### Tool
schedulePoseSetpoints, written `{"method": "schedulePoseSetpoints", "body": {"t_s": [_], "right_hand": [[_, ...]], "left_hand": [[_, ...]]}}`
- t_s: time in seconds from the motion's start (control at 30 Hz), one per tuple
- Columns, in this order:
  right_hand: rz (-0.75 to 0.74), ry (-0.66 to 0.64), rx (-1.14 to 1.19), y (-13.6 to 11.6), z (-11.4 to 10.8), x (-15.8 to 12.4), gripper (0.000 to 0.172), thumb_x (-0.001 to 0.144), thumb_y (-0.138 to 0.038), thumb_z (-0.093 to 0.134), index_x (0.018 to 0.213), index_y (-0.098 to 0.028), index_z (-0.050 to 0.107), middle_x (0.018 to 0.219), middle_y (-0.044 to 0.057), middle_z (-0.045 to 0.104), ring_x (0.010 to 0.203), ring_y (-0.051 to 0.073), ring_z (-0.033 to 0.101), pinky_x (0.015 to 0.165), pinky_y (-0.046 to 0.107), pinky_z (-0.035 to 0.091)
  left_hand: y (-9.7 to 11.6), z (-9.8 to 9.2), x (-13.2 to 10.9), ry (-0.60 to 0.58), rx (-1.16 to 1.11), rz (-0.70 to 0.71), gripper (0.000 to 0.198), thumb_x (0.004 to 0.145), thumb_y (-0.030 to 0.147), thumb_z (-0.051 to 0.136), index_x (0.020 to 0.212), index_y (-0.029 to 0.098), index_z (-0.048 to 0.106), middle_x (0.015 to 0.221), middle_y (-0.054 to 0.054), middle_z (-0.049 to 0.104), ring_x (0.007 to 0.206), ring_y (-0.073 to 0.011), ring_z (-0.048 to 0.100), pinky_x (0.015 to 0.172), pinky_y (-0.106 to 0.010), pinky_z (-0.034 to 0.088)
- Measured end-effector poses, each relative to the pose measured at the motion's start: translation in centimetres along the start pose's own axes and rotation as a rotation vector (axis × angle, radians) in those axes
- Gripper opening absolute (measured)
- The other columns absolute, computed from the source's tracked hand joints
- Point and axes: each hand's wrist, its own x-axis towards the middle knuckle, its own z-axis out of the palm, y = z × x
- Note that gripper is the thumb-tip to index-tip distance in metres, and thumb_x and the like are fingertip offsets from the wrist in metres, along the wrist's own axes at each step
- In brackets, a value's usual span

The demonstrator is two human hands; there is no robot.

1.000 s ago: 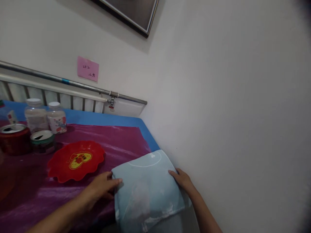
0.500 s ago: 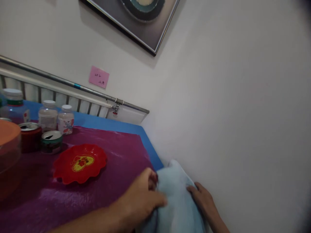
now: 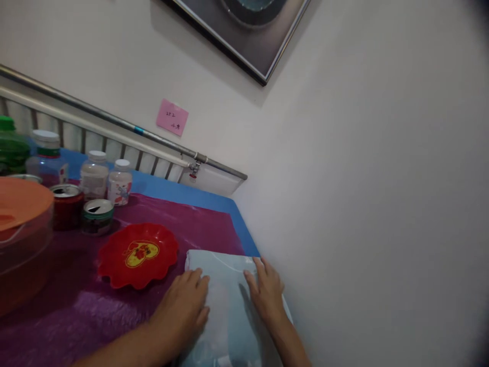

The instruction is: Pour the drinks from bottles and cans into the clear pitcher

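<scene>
A folded pale blue cloth [image 3: 225, 300] lies on the purple table cover [image 3: 114, 316] by the white wall. My left hand [image 3: 187, 303] rests flat on the cloth's left part, fingers stretched out. My right hand [image 3: 265, 293] lies flat on the cloth's right part, fingers spread toward the wall. Both hands press down on the cloth and hold nothing. A red scalloped dish [image 3: 138, 253] with a yellow print sits just left of the cloth.
Behind the dish stand two opened cans [image 3: 97, 215], small white-capped bottles [image 3: 119, 181] and a green bottle [image 3: 11, 148]. A clear tub with an orange lid [image 3: 23, 224] stands at far left. A metal rail [image 3: 114, 132] runs along the back wall. A white wall [image 3: 362, 204] borders the table's right side.
The cloth was folded over toward the right and now lies narrower and flat. Both hands moved from its edges onto its top. The view shifted right.
</scene>
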Motion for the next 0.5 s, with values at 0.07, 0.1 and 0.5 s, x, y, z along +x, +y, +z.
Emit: {"method": "schedulePoseSetpoints", "body": {"t_s": [0.07,0.1,0.5], "right_hand": [[-0.168,0.050,0.027,-2.6,1.3,0.6,0.046,0.098,-0.041,0.053,0.142,-0.028,0.058,0.155,0.012,0.049,0.143,0.033,0.045,0.116,0.053,0.036],[-0.219,0.048,0.030,-3.5,2.0,1.0,0.047,0.098,-0.043,0.052,0.143,-0.029,0.057,0.157,0.011,0.048,0.144,0.033,0.043,0.116,0.054,0.035],[-0.320,-0.149,-0.007,-11.8,7.7,9.1,0.050,0.101,-0.041,0.048,0.150,-0.033,0.049,0.164,0.007,0.039,0.151,0.031,0.033,0.117,0.053,0.030]], "left_hand": [[0.0,0.5,0.1,-0.065,0.044,0.047,0.064,0.081,0.017,0.056,0.145,0.017,0.051,0.161,-0.015,0.037,0.152,-0.0351,0.029,0.129,-0.059,0.019],[-0.3,0.7,0.3,-0.091,0.050,0.054,0.066,0.081,0.020,0.060,0.146,0.018,0.050,0.162,-0.014,0.033,0.153,-0.0351,0.025,0.129,-0.059,0.017],[-10.7,8.4,4.2,0.431,0.686,0.649,0.032,0.097,0.037,0.053,0.126,0.041,0.066,0.129,-0.001,0.066,0.107,-0.0223,0.072,0.084,-0.029,0.060]]}}
